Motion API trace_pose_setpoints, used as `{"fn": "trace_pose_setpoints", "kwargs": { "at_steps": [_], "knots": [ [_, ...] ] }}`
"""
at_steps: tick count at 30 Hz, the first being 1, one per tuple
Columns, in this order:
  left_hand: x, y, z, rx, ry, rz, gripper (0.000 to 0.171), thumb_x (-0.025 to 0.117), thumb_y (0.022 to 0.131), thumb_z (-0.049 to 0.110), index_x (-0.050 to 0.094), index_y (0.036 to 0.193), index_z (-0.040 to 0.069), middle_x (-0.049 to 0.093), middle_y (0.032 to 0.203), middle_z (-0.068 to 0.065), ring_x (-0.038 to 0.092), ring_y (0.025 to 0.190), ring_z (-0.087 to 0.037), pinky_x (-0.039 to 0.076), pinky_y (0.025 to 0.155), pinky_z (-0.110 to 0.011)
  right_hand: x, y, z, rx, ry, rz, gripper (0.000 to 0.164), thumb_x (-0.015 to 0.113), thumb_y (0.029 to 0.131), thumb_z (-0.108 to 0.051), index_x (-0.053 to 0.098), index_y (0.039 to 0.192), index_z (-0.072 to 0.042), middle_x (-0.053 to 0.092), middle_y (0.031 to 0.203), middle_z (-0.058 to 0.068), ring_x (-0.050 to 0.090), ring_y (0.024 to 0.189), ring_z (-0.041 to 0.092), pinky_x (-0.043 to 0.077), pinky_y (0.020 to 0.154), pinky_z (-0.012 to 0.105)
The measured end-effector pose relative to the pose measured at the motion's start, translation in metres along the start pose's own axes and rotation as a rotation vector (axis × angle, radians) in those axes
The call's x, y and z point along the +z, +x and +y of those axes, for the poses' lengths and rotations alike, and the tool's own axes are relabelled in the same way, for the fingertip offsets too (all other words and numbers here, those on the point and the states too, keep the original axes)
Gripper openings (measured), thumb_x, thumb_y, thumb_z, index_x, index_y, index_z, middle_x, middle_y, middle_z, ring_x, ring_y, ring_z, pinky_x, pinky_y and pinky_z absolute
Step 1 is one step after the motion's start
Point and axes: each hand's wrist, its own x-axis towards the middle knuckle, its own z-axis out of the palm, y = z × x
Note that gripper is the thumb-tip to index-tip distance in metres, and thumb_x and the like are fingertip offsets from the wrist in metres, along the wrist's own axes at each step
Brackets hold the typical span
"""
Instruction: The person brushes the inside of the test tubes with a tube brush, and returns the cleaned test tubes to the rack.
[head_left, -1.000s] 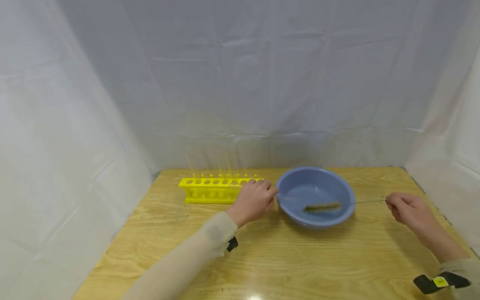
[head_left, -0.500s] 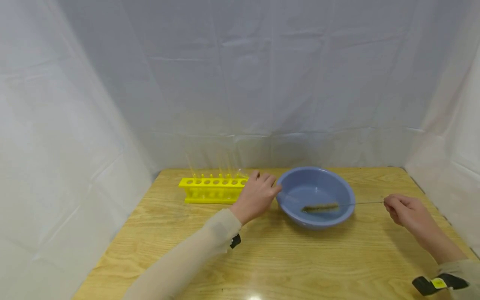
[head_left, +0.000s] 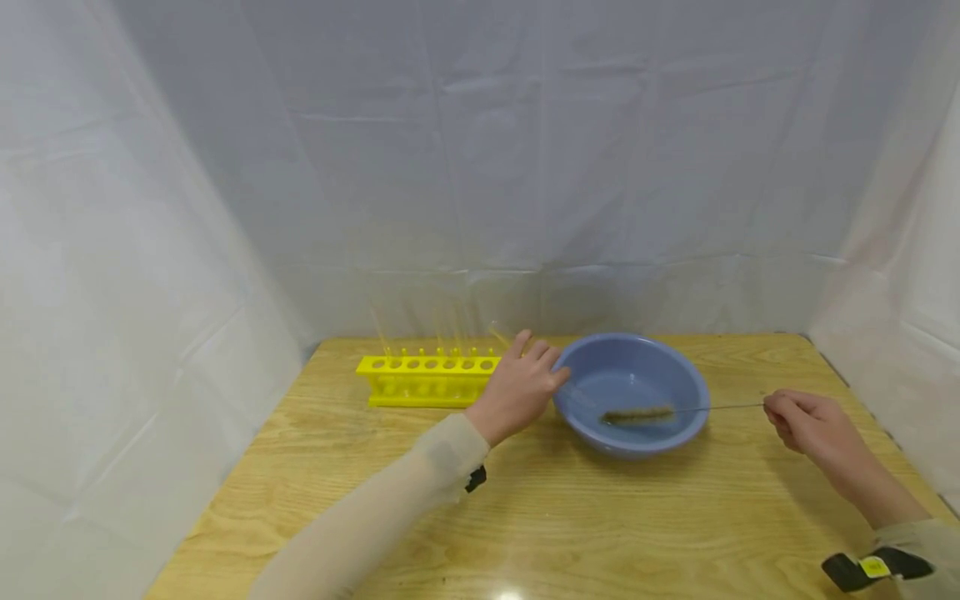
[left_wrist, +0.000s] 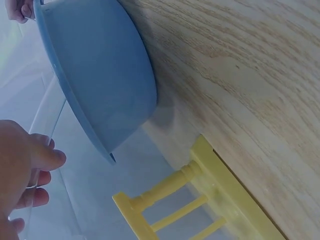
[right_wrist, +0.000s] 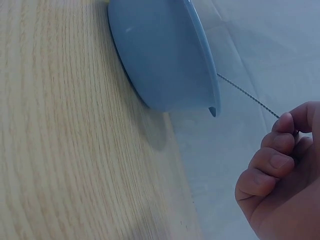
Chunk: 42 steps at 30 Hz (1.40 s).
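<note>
My left hand (head_left: 521, 387) holds a clear glass test tube (left_wrist: 47, 109) between thumb and fingers at the left rim of the blue basin (head_left: 632, 451). The tube slants over the rim into the basin; in the head view it is faint against the blue. On the right, my right hand (head_left: 813, 425) pinches the twisted wire handle (right_wrist: 247, 94) of a test tube brush. Its brown bristle head (head_left: 637, 415) lies low inside the basin, roughly level, near the tube's mouth. Whether the bristles touch the tube I cannot tell.
A yellow test tube rack (head_left: 427, 364) stands left of the basin, just behind my left hand, with several thin clear tubes upright in it. The wooden table (head_left: 600, 517) carries everything. White sheeting (head_left: 480, 167) hangs behind and at both sides.
My left hand has shifted slightly right, away from the rack, and its fingers have lifted. The right hand and brush have moved a little left.
</note>
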Motion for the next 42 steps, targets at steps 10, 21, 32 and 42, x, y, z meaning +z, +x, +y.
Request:
{"fn": "trace_pose_setpoints", "kwargs": {
  "at_steps": [10,21,32,42],
  "knots": [
    [0.001,0.003,0.000,0.029,0.020,-0.002,0.019,0.067,0.094,0.014,0.077,0.105,0.027,0.067,0.109,0.000,0.060,0.103,-0.020,0.036,0.111,-0.048,0.002,0.000,-0.001,0.007,-0.016,-0.013,0.056,0.037,0.110,-0.040,0.042,0.076,0.004,0.029,0.058,0.001,0.027,0.047,0.023,0.033,0.049,0.038],
    [-0.001,0.001,0.003,0.066,0.094,-0.056,0.020,0.066,0.096,0.019,0.075,0.110,0.029,0.067,0.114,0.000,0.060,0.107,-0.020,0.035,0.111,-0.049,0.006,-0.001,0.000,0.001,-0.033,0.002,0.053,0.041,0.109,-0.040,0.047,0.077,0.002,0.032,0.055,0.002,0.030,0.046,0.023,0.033,0.049,0.038],
    [-0.001,-0.004,0.005,0.036,0.055,-0.001,0.020,0.063,0.097,0.017,0.075,0.109,0.028,0.067,0.114,0.000,0.061,0.106,-0.020,0.039,0.109,-0.050,0.008,-0.001,0.002,0.024,-0.096,0.004,0.054,0.040,0.109,-0.042,0.053,0.086,0.005,0.037,0.057,0.001,0.034,0.048,0.022,0.034,0.049,0.035],
    [-0.011,-0.017,-0.001,-0.252,-0.241,0.155,0.018,0.063,0.099,0.021,0.075,0.112,0.024,0.074,0.102,0.007,0.065,0.096,-0.015,0.047,0.095,-0.041,0.009,0.001,0.002,0.039,-0.091,0.005,0.049,0.041,0.109,-0.037,0.054,0.085,0.003,0.041,0.060,0.000,0.036,0.050,0.018,0.035,0.049,0.033]
  ]
}}
